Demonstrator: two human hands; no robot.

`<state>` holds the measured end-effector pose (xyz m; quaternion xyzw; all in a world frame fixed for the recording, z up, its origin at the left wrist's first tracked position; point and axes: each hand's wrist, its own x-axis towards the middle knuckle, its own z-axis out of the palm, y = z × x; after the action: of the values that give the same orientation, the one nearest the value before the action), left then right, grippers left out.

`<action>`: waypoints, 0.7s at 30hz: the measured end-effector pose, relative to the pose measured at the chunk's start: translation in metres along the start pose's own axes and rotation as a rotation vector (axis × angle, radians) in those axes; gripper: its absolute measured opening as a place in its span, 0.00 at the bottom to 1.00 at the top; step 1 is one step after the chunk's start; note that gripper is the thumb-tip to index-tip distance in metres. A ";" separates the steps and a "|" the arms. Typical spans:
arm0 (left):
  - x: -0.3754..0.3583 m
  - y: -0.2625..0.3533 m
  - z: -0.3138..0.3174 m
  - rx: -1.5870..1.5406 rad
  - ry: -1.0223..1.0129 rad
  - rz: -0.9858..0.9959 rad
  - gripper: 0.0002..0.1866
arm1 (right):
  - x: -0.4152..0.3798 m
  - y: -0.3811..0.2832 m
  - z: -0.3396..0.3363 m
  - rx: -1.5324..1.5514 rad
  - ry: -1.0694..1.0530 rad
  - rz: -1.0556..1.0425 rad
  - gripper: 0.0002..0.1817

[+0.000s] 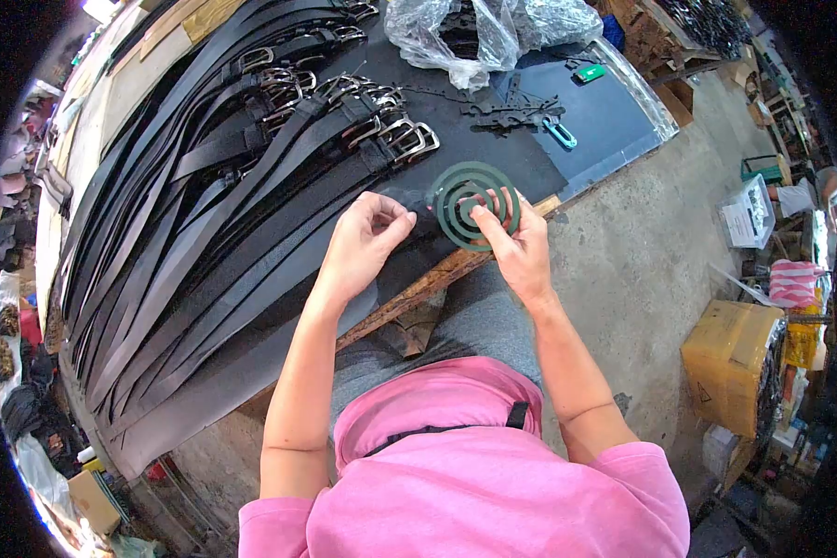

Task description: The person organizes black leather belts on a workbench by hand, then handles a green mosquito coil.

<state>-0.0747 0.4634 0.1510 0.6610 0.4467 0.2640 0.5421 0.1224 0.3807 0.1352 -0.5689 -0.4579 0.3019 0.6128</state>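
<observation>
Green spiral coil [475, 205] pinched at near-right edge by right hand [521, 249]; left hand [365, 244] curled just left, contact unclear.

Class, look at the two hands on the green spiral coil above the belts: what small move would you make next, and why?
Probably ease the coils apart gently. The right hand pinches the green spiral coil near its centre, the left hand grips its left edge, and it looks like two nested spirals. It is held over the black belts at the table edge, so slow pulling seems safest.
</observation>
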 end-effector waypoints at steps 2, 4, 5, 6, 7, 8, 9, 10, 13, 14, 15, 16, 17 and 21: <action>-0.011 0.000 -0.002 -0.028 -0.008 0.063 0.07 | -0.004 -0.004 0.001 0.036 -0.037 -0.015 0.08; -0.016 -0.004 -0.002 -0.096 -0.033 0.079 0.06 | -0.006 -0.003 -0.003 -0.058 -0.089 -0.078 0.09; -0.017 -0.004 -0.002 -0.108 -0.028 0.088 0.05 | -0.006 -0.003 -0.004 -0.106 -0.115 -0.111 0.10; -0.018 -0.004 -0.001 -0.120 -0.024 0.098 0.05 | -0.006 -0.004 -0.005 -0.124 -0.126 -0.119 0.10; -0.019 -0.003 -0.001 -0.132 -0.020 0.109 0.05 | -0.005 -0.005 -0.005 -0.142 -0.135 -0.127 0.10; -0.019 -0.003 -0.001 -0.128 -0.021 0.109 0.05 | -0.005 -0.005 -0.005 -0.160 -0.144 -0.135 0.11; -0.019 -0.004 -0.001 -0.124 -0.022 0.109 0.05 | -0.006 -0.005 -0.004 -0.137 -0.145 -0.109 0.11; -0.019 -0.004 -0.001 -0.119 -0.023 0.109 0.05 | -0.007 -0.003 -0.003 -0.115 -0.146 -0.083 0.11; -0.020 0.001 -0.003 -0.071 -0.035 0.101 0.05 | -0.008 -0.008 -0.003 -0.099 -0.162 -0.035 0.12; -0.020 0.000 -0.003 -0.080 -0.035 0.102 0.05 | -0.008 -0.010 -0.003 -0.102 -0.169 -0.025 0.12; -0.020 -0.002 -0.003 -0.088 -0.035 0.102 0.05 | -0.008 -0.010 -0.003 -0.106 -0.172 -0.036 0.12; -0.019 -0.003 -0.002 -0.097 -0.035 0.102 0.06 | -0.008 -0.008 -0.003 -0.109 -0.175 -0.047 0.11; -0.019 -0.003 -0.002 -0.104 -0.037 0.099 0.05 | -0.009 -0.008 -0.004 -0.112 -0.178 -0.058 0.11; -0.018 -0.007 -0.004 -0.143 -0.053 0.078 0.05 | -0.009 -0.009 -0.007 -0.109 -0.184 -0.044 0.12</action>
<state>-0.0887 0.4495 0.1482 0.6443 0.3861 0.2986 0.5888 0.1241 0.3680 0.1420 -0.5612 -0.5403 0.3140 0.5427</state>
